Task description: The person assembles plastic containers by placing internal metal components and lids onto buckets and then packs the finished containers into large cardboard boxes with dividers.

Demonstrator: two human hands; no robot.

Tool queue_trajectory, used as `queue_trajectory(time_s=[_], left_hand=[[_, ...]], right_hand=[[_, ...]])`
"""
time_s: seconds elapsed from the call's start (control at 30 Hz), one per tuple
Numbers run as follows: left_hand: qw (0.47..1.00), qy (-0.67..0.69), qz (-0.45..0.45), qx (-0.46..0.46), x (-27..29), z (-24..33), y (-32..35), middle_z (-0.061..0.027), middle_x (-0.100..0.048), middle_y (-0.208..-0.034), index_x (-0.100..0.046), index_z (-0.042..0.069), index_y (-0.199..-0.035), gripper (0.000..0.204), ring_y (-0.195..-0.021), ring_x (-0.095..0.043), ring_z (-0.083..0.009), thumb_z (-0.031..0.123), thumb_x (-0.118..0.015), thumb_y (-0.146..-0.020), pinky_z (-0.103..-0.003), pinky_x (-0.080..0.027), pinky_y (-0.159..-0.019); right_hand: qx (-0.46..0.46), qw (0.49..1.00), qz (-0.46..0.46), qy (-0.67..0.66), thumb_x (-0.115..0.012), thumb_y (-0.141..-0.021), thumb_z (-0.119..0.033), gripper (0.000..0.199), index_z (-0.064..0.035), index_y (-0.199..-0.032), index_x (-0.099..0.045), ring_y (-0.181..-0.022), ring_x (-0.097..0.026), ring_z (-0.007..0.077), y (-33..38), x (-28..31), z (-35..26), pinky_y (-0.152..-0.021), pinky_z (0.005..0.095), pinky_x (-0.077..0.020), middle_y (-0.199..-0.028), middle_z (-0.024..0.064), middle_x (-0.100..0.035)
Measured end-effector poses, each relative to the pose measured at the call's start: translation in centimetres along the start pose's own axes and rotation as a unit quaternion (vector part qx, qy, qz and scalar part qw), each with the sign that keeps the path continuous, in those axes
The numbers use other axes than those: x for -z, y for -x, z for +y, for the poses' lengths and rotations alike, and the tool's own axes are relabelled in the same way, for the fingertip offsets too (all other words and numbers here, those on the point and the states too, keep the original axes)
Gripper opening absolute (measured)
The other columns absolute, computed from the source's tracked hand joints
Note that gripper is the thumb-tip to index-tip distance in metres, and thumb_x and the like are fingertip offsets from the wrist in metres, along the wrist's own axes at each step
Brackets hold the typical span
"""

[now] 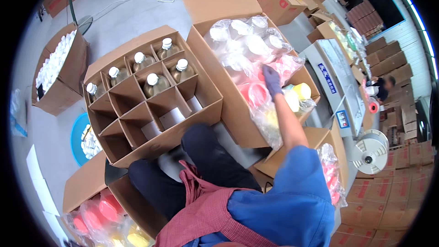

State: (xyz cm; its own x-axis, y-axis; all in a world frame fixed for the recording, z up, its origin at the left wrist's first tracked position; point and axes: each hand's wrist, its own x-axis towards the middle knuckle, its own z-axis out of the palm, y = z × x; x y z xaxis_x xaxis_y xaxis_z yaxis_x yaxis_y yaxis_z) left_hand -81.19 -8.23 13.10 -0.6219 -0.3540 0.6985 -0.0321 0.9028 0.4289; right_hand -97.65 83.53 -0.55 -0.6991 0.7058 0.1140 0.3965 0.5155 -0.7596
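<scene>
Your right hand [272, 81], in a purple glove, is reaching into the open cardboard box [238, 110] on your right, resting on the plastic bags of white, pink and yellow lids [256, 50]. Can't tell if the grip has closed on anything. Your left hand isn't in view. Just left of that box sits the divided carton [151, 105], with six capped amber bottles [155, 84] standing in its far cells.

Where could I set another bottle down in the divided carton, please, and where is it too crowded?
The divided carton has bare cells in its near rows, bordered by the cardboard dividers and the person's knees. The far cells are crowded with capped bottles. The open box beside it is packed with bagged lids, where the right hand reaches in.
</scene>
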Motion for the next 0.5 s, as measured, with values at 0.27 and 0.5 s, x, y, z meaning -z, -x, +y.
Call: queue_trajectory(time_s=[0.27,0.5], left_hand=[[0.889,0.112,-0.406,-0.177,-17.9,28.8,8.9,-0.0167,-0.052,-0.130,-0.059,0.004,-0.116,0.037,-0.127,-0.045,-0.0387,0.007,-0.065,-0.079,-0.049,-0.031,-0.111],[0.842,0.009,-0.478,-0.251,-25.2,33.0,11.9,-0.0122,-0.058,-0.121,-0.063,0.007,-0.110,0.037,-0.120,-0.049,-0.0346,0.022,-0.070,-0.077,-0.051,-0.030,-0.109]], right_hand=[[0.170,0.965,-0.198,0.031,-0.076,-0.077,-0.043,0.086,-0.0019,-0.144,-0.040,-0.135,-0.040,0.0345,-2.7,-10.4,0.0,-0.112,0.0408,-0.0337,-0.143,0.0208,-0.045],[0.124,0.945,-0.279,-0.113,-0.045,-0.098,-0.040,0.053,-0.0151,-0.144,-0.045,-0.125,-0.049,0.0231,-12.0,-11.1,9.2,-0.102,0.0417,-0.0410,-0.141,0.0052,-0.050]])
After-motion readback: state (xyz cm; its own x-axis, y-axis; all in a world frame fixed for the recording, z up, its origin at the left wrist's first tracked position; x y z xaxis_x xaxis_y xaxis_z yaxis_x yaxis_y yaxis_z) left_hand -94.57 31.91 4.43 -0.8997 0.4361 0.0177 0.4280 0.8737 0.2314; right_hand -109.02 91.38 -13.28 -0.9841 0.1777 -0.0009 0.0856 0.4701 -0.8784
